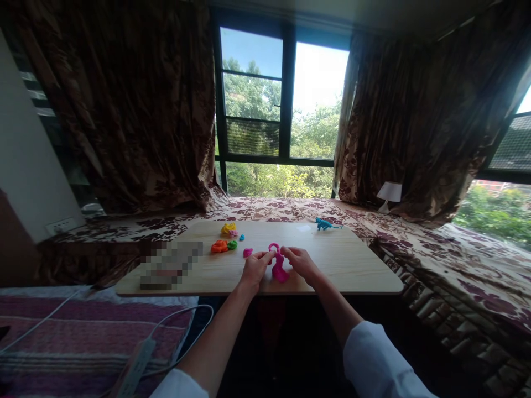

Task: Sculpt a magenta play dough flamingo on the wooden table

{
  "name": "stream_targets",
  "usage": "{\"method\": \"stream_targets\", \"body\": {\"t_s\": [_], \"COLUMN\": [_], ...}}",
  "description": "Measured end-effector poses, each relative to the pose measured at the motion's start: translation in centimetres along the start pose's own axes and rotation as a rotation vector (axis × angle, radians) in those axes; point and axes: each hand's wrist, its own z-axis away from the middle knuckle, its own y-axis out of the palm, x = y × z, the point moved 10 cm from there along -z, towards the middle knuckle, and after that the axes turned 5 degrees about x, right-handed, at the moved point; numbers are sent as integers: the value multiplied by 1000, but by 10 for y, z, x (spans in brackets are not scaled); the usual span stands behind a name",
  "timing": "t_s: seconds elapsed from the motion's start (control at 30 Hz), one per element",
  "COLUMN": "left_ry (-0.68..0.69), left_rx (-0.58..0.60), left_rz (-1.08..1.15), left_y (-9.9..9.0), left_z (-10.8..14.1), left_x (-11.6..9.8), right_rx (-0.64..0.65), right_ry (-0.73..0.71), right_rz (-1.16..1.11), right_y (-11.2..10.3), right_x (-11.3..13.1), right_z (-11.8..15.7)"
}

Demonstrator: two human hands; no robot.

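A pink modelling clay figure stands near the front of the light wooden table, with a wide base, a narrower body and a loop at the top. My left hand pinches the loop's left side between thumb and fingers. On the other side, my right hand has its fingertips closed at the figure's upper right; what exactly lies between them is too small to make out. A small pink clay lump lies just left of my left hand.
Orange, green and yellow clay lumps lie at the table's left, with a small blue bit. A blurred-out object covers the left end. A blue toy dinosaur stands at the back right. The table's front edge runs below my forearms.
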Motion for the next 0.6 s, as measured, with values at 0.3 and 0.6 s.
{"method": "stream_targets", "body": {"t_s": [0.3,0.6], "left_ry": [32,180], "left_rx": [-86,-151], "left_rz": [-62,-237], "left_y": [-17,-38], "left_z": [11,19], "left_x": [-6,-14], "right_rx": [-83,-26], "right_ry": [-53,-166], "right_rz": [608,800], "right_y": [-2,2], "right_x": [0,12], "right_z": [21,35]}}
